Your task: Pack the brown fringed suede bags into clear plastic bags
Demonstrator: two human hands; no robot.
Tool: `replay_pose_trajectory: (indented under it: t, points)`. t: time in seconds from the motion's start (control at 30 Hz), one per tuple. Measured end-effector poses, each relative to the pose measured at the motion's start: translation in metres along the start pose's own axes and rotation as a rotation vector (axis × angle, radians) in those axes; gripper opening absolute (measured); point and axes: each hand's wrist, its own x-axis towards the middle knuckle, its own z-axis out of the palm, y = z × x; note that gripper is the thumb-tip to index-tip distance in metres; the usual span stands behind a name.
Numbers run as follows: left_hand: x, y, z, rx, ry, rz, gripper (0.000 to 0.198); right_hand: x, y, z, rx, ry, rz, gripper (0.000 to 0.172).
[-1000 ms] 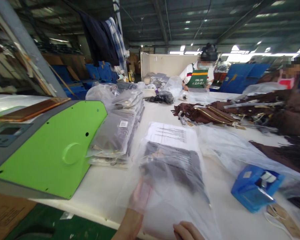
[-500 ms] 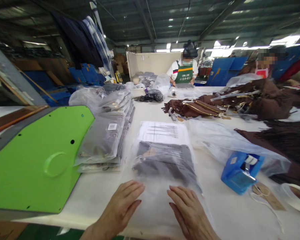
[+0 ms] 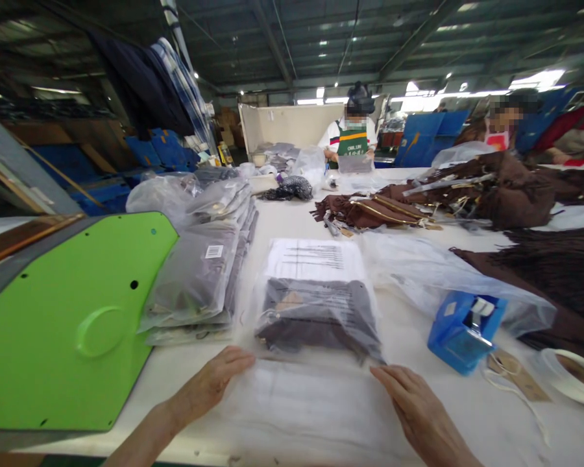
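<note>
A clear plastic bag [image 3: 316, 395] lies flat on the white table [image 3: 282, 220] in front of me, with a folded dark brown garment [image 3: 318, 316] inside its far half. My left hand [image 3: 213, 383] lies open and flat on the bag's near left edge. At the bag's near right edge my right hand [image 3: 418, 408] rests flat too, fingers stretched out. Both hands press the empty near part of the bag. A printed sheet [image 3: 316, 258] shows at the bag's far end.
A green machine [image 3: 73, 324] stands at the left. A stack of bagged garments [image 3: 199, 272] lies beside it. A blue tape dispenser [image 3: 462, 327], tags and a tape roll [image 3: 571, 375] lie at the right. Brown garments [image 3: 467, 194] cover the far right. Two people work at the far end.
My hands have spread apart to the bag's left and right edges, flattening it. One second ago my left hand was under the lifted bag; it now lies on top.
</note>
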Motion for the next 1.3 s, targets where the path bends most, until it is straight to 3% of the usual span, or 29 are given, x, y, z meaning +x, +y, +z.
replay_pose_trajectory:
  t: [0.13,0.27,0.4,0.53,0.6,0.7,0.77,0.83,0.93,1.03,1.17,1.3]
  points:
    - [-0.013,-0.011,-0.014,0.184,-0.112,0.086,0.077,-0.02,0.024,-0.019,-0.082,-0.024,-0.122,0.05]
    - [-0.013,-0.011,-0.02,0.206,-0.222,0.091,0.068,-0.029,0.027,-0.021,-0.093,-0.176,-0.172,0.054]
    - [-0.006,-0.017,-0.013,0.142,-0.181,0.085,0.059,-0.025,0.032,-0.011,-0.118,-0.145,-0.232,0.059]
    - [-0.005,-0.023,-0.008,0.049,-0.111,0.05,0.05,-0.017,0.037,-0.006,0.022,-0.225,-0.261,0.053]
    - [-0.009,-0.02,-0.011,-0.009,-0.108,-0.036,0.039,-0.016,0.036,-0.008,0.209,-0.218,-0.172,0.042]
    - [-0.018,-0.007,-0.015,-0.115,-0.103,-0.198,0.031,-0.019,0.032,-0.013,0.444,-0.154,0.089,0.028]
    - [-0.02,0.003,-0.014,-0.198,-0.05,-0.281,0.028,-0.023,0.029,-0.016,0.531,-0.136,0.2,0.028]
    - [-0.017,0.013,-0.009,-0.27,0.08,-0.386,0.03,-0.027,0.027,-0.017,0.576,-0.118,0.281,0.037]
    - [-0.003,0.024,0.003,-0.309,0.27,-0.539,0.042,-0.033,0.024,-0.011,0.505,-0.077,0.418,0.039]
    - [0.011,0.026,0.015,-0.298,0.36,-0.625,0.048,-0.036,0.02,0.003,0.397,0.034,0.452,0.037]
    - [0.018,0.019,0.028,-0.198,0.465,-0.611,0.038,-0.031,0.013,0.02,0.329,0.14,0.485,0.04]
    - [0.013,0.018,0.032,-0.157,0.493,-0.615,0.038,-0.025,0.001,0.016,0.337,0.156,0.563,0.038]
